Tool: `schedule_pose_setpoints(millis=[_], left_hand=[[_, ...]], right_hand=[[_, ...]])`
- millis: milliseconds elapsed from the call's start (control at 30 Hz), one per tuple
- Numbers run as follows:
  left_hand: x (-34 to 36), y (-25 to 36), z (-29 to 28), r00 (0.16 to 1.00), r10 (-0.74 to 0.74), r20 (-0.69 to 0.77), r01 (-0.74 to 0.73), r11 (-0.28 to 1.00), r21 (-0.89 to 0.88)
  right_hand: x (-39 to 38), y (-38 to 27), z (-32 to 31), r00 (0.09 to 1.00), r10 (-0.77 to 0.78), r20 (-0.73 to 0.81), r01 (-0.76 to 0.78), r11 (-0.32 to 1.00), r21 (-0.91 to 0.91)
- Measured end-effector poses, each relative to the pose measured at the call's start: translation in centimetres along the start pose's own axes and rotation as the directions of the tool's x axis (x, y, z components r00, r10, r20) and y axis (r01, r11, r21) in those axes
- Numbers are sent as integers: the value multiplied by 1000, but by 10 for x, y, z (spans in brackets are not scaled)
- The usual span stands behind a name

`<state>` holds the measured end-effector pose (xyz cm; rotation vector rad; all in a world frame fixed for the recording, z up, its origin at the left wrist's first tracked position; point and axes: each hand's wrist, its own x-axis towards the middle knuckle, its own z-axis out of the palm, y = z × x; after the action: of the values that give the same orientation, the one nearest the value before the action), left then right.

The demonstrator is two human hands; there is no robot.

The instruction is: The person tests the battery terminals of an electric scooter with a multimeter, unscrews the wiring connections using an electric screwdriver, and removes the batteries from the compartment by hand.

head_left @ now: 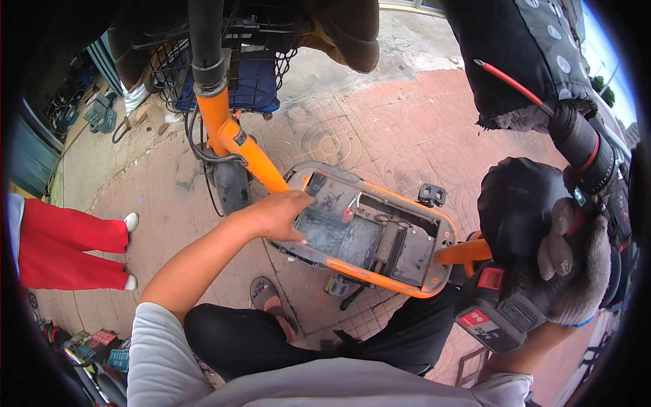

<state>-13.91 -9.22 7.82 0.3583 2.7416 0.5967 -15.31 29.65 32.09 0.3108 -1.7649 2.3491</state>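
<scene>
An orange electric bike frame (261,159) stands in front of me. Its long, dusty battery compartment (444,254) is uncovered, with a small red connector (348,214) on thin wires inside. My bare left hand (278,214) lies over the compartment's front-left end, thumb and fingers apart, touching the rim. At the right, my right hand (583,271), in a grey knitted glove, is wrapped around a cordless drill (505,315) with a black and red battery. A long red screwdriver bit (512,87) sticks out of its chuck, pointing up and left, apart from the compartment.
A black wire basket (247,74) with a blue thing inside hangs at the front. A black saddle (519,197) stands beside the drill. Pedals (431,195) jut from the frame. A person in red trousers (71,244) stands at left; tools (102,112) lie along the wall.
</scene>
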Motion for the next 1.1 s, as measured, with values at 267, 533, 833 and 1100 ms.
schedule_pose_setpoints(millis=[267, 533, 833, 1100], left_hand=[[115, 1, 77, 976, 62, -209, 27, 916, 400], [136, -6, 63, 973, -24, -229, 80, 969, 236], [121, 2, 48, 988, 47, -148, -5, 962, 273], [94, 15, 85, 968, 188, -164, -36, 756, 654]], right_hand=[[8, 11, -51, 976, 26, 215, -62, 985, 160], [-3, 13, -40, 994, -57, 94, 66, 993, -97], [-2, 8, -51, 996, -18, 87, 19, 1000, -14], [-3, 7, -51, 995, 6, 101, -9, 1000, 24]])
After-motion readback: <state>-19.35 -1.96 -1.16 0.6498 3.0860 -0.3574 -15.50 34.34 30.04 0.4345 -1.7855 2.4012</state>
